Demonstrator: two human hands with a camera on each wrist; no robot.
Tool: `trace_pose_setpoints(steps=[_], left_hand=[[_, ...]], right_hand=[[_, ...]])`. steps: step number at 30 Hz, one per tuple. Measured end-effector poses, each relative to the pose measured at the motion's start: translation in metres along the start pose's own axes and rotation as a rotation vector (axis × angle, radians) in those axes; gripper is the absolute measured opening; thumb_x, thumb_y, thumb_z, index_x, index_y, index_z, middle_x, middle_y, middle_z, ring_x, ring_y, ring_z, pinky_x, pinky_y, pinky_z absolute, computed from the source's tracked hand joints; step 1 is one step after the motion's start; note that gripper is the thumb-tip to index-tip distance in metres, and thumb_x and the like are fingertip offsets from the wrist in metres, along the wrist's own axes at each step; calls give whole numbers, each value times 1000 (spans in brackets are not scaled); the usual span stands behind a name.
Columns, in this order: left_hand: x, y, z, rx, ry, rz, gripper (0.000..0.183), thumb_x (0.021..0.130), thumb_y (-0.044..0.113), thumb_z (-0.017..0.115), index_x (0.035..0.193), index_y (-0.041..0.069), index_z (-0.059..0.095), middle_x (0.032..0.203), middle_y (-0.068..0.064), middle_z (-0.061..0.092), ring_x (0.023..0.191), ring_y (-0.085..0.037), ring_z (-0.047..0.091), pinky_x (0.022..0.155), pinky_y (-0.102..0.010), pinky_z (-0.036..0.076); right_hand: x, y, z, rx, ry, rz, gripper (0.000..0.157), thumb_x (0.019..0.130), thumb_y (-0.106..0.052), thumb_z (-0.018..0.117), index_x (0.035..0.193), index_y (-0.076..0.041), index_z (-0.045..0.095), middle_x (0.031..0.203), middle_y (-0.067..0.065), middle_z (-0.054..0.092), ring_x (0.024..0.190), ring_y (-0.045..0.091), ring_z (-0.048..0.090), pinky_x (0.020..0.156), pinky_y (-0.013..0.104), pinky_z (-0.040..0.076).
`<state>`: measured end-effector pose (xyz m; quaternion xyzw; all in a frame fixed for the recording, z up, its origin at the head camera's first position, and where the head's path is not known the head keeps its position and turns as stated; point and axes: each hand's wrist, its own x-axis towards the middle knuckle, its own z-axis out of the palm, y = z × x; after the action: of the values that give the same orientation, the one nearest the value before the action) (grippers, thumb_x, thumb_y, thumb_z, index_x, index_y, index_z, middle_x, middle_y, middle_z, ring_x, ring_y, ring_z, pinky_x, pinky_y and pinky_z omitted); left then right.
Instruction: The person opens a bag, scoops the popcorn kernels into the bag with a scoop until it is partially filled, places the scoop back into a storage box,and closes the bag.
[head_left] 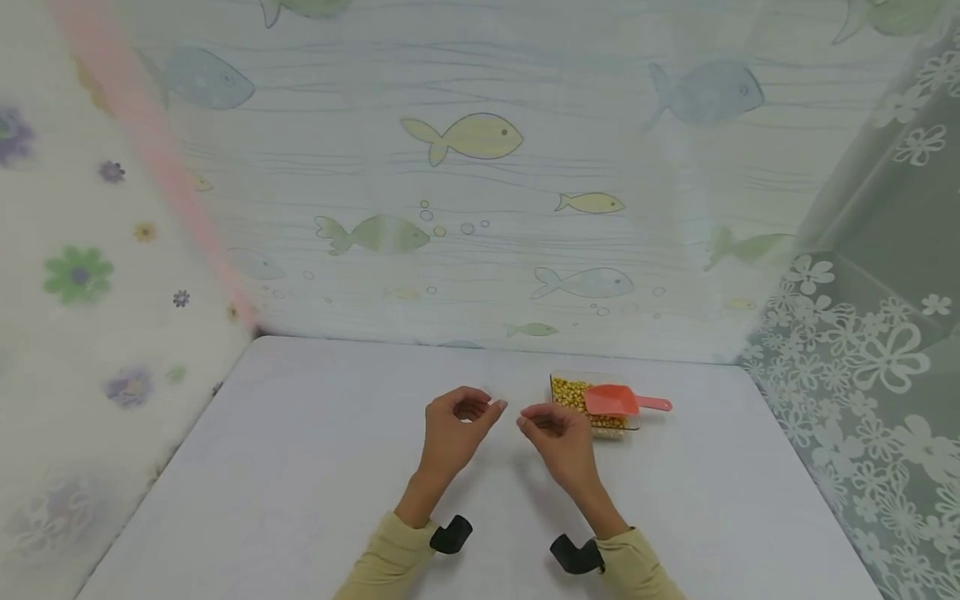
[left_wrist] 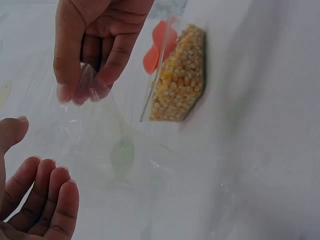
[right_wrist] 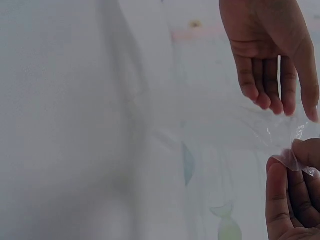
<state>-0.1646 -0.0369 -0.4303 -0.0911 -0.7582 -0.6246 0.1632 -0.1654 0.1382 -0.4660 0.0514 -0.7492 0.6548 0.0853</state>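
A clear, thin plastic bag point(left_wrist: 75, 122) hangs between the two hands, its outline hard to make out. My right hand point(head_left: 562, 442) pinches the bag's edge between thumb and fingers, and the film point(right_wrist: 287, 159) bunches there. My left hand point(head_left: 456, 429) is held opposite, its fingers loosely bent and apart from the thumb, with nothing gripped; its fingertips point(right_wrist: 275, 105) are close to the film. Just beyond the right hand stands a clear container point(head_left: 632, 428) of yellow corn kernels point(head_left: 570, 393). A coral-red scoop point(head_left: 613, 402) lies on the corn, its handle pointing right.
The white table point(head_left: 300, 467) extends beneath both arms. A fish-printed sheet point(head_left: 480, 250) rises behind it, with a flower-printed sheet point(head_left: 75, 350) at the left and a floral lace-like curtain point(head_left: 885, 400) at the right. Black wrist mounts point(head_left: 452, 535) jut from the sleeves.
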Motion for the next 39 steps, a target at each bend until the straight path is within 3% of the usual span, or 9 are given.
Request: trace_pose_setpoints(steps=[10, 15, 20, 27, 39], left_hand=[[-3, 0, 4, -8, -2, -26, 7, 86, -2, 77, 85, -4, 71, 80, -15, 71, 71, -17, 66, 67, -22, 54], [-3, -21, 8, 31, -9, -41, 4, 90, 1, 74, 91, -4, 73, 84, -14, 73, 74, -19, 68, 69, -22, 56], [-2, -37, 8, 26, -15, -14, 4, 90, 2, 74, 94, 2, 76, 86, -9, 74, 76, -20, 70, 71, -24, 57], [-3, -40, 5, 38, -36, -10, 9, 89, 0, 71, 95, 4, 76, 89, -10, 74, 78, -15, 69, 73, -24, 58], [-8, -43, 2, 78, -34, -14, 10, 84, -3, 70, 91, 2, 76, 84, -6, 74, 74, -14, 67, 70, -25, 57]], right_hand=[[-6, 5, 7, 27, -18, 27, 12, 87, -1, 78, 96, 4, 73, 90, 18, 73, 78, 11, 69, 71, 21, 57], [-7, 6, 8, 8, -17, 27, 6, 90, -3, 75, 95, 1, 75, 89, 16, 74, 78, 14, 70, 71, 23, 57], [-5, 7, 8, -30, 7, 38, 7, 92, -7, 73, 95, -1, 75, 87, 11, 75, 76, 12, 69, 70, 26, 58], [-1, 11, 8, -20, 43, 54, 8, 92, -8, 73, 94, 0, 75, 86, 12, 75, 75, 13, 69, 72, 31, 59], [2, 9, 8, -9, 97, 34, 8, 91, -6, 75, 95, 1, 75, 89, 16, 75, 76, 10, 70, 70, 22, 56]])
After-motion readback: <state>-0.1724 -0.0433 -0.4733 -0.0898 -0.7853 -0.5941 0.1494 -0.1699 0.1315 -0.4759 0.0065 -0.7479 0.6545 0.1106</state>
